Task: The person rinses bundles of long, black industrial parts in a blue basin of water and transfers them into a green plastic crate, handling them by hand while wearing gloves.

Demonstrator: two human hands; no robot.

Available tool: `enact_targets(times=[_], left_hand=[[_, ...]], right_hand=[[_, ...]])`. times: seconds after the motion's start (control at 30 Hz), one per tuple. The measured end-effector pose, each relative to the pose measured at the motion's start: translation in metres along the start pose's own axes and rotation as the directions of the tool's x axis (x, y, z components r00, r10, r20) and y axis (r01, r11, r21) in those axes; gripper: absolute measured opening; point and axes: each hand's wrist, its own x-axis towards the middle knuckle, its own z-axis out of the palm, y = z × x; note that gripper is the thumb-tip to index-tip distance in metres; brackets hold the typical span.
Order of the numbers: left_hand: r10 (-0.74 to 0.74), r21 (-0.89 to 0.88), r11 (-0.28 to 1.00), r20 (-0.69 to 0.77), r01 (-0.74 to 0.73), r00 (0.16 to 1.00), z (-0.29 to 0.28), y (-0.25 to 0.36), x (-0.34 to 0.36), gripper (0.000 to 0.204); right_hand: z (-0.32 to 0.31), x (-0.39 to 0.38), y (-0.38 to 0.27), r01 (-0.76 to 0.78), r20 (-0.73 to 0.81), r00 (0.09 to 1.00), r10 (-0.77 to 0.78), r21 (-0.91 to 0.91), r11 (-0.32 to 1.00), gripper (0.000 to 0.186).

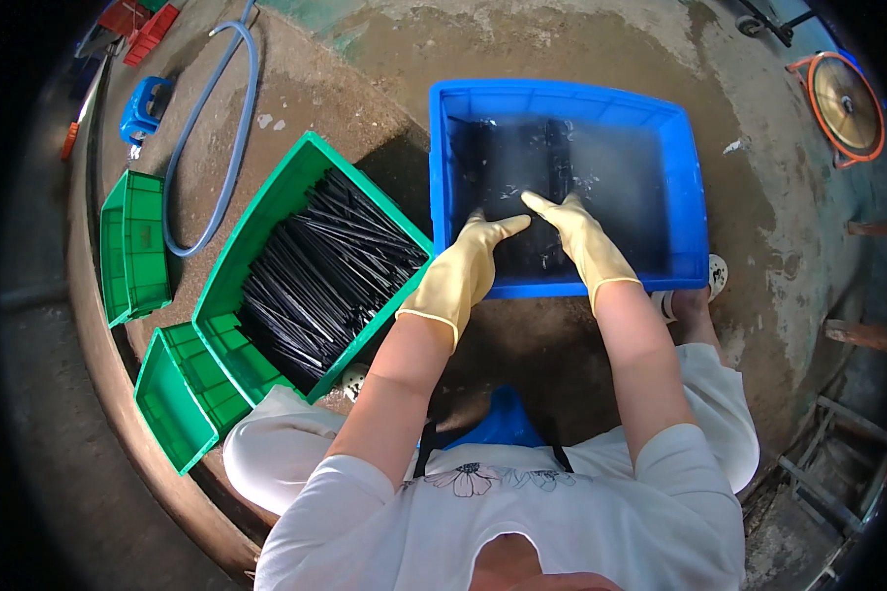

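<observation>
Both my hands wear pale yellow rubber gloves and dip into a blue tub [695, 197] of dark, cloudy water [621, 187]. My left hand [475, 256] is at the near left of the water, its thumb stretched to the right. Beside it, my right hand [579, 231] has its thumb pointing left, close to the left thumb but apart from it. Both thumbs stand away from the palms, so the hands look open; the other fingers are mostly under water. A dark band [559, 158] shows beneath the surface beyond the hands. Anything touched below is hidden.
Left of the tub, a tilted green crate [256, 227] holds many thin black strips [325, 266]. Two smaller green bins [133, 246] stand farther left, near a grey-blue hose [252, 89] and a blue plastic item [146, 108]. An orange-rimmed round fan [842, 103] stands far right. The concrete floor is wet.
</observation>
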Motion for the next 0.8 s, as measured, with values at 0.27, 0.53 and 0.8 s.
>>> enact_targets(times=[0.27, 0.53, 0.8], left_hand=[[0.126, 0.155, 0.982, -0.12, -0.107, 0.985, -0.005, -0.005, 0.012, 0.078], [0.13, 0.282, 0.955, -0.123, -0.09, 0.984, 0.004, 0.001, 0.001, 0.065], [-0.081, 0.018, 0.997, 0.181, 0.079, 0.98, -0.014, -0.022, 0.052, 0.057]], right_hand=[[-0.018, -0.043, 0.007, 0.187, 0.199, 0.93, -0.308, 0.467, 0.864, 0.039], [-0.013, 0.033, 0.023, 0.153, -0.283, 0.921, -0.267, -0.367, 0.917, 0.073], [0.004, 0.065, 0.048, 0.136, 0.301, 0.936, -0.183, 0.171, 0.976, 0.052]])
